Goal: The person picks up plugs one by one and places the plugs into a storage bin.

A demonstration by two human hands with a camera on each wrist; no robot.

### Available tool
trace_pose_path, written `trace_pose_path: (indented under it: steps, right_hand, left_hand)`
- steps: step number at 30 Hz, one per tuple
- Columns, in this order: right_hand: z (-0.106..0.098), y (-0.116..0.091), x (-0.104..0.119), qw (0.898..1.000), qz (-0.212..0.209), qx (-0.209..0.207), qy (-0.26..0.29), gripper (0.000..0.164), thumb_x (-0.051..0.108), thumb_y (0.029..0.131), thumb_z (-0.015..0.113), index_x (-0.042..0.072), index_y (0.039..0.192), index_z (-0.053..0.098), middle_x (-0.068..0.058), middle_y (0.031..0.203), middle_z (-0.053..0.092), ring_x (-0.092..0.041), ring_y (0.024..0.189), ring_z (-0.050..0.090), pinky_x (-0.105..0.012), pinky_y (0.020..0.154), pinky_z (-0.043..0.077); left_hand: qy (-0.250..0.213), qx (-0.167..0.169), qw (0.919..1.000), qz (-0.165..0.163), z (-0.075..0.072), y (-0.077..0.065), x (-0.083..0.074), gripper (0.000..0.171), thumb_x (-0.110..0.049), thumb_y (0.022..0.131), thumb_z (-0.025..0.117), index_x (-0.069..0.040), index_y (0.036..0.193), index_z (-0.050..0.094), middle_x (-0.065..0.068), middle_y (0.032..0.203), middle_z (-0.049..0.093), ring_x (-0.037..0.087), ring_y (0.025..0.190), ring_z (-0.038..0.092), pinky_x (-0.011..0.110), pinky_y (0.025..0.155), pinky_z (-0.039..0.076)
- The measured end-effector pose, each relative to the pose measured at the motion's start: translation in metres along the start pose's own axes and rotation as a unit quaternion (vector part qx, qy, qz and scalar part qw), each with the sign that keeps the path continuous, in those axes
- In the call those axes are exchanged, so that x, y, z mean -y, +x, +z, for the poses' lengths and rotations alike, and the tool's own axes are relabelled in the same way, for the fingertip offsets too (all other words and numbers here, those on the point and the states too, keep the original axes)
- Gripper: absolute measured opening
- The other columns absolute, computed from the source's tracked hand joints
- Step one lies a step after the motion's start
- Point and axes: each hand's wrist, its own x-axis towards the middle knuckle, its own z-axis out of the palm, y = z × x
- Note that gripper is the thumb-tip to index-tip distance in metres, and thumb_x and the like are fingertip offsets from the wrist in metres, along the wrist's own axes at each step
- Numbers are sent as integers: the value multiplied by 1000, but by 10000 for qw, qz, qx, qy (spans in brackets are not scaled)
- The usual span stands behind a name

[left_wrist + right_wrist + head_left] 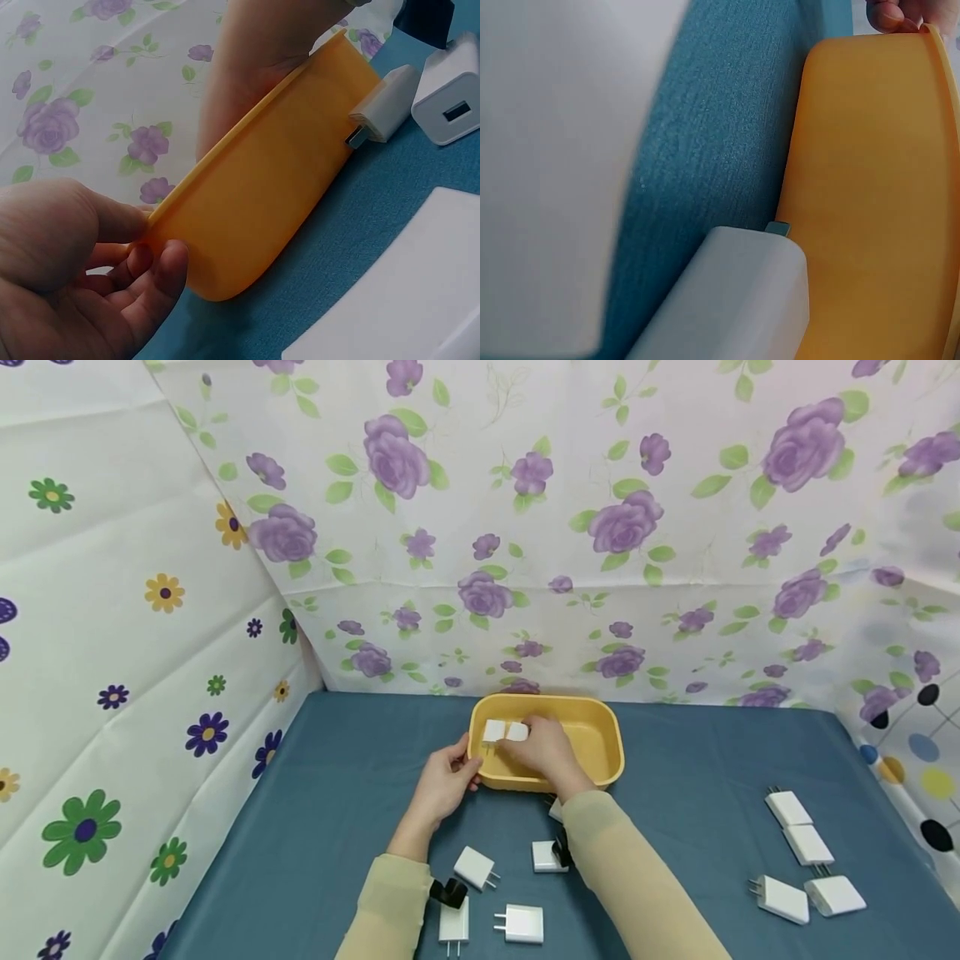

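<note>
A yellow plastic tub point(596, 743) stands at the back of the table. My left hand point(441, 781) pinches its left rim between thumb and fingers; the left wrist view shows the same grip on the tub wall point(255, 202). My right hand point(546, 750) reaches down inside the tub and pinches a white plug charger point(517, 732) near its left end. Beside that lies another white charger point(493, 731), prongs toward me. In the right wrist view the right hand is hidden behind the tub wall point(877, 187), and a charger point(739, 292) outside fills the foreground.
In front of the tub lie several white chargers, among them one at centre left point(474, 866), one nearer me point(522, 924) and one partly under the right wrist point(547, 857). More chargers point(808, 844) are grouped at the right. Flowered cloth point(487, 593) hangs behind the blue tablecloth point(337, 793).
</note>
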Motion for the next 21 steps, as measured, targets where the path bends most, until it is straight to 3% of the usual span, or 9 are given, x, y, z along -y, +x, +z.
trace_pose_path:
  steps: [10, 21]
  right_hand:
    - [0, 3, -1, 9996, -280, 19, 94, 58, 36, 91, 89, 2, 134, 70, -15, 126, 69, -32, 109, 62, -48, 102, 54]
    - [4, 6, -6, 9993, -364, 44, 120, 59, 35, 93, 87, 7, 141, 70, -14, 136, 68, -33, 122, 61, -51, 111, 50]
  left_hand:
    - [-8, -8, 10000, -7, 0, 2, 0, 59, -6, 108, 65, 2, 162, 41, 23, 102, 66, 33, 81, 68, 41, 72, 64]
    - [-1, -47, 10000, -67, -1, 2, 2, 59, -7, 108, 66, 1, 161, 42, 16, 99, 65, 27, 78, 67, 44, 72, 64]
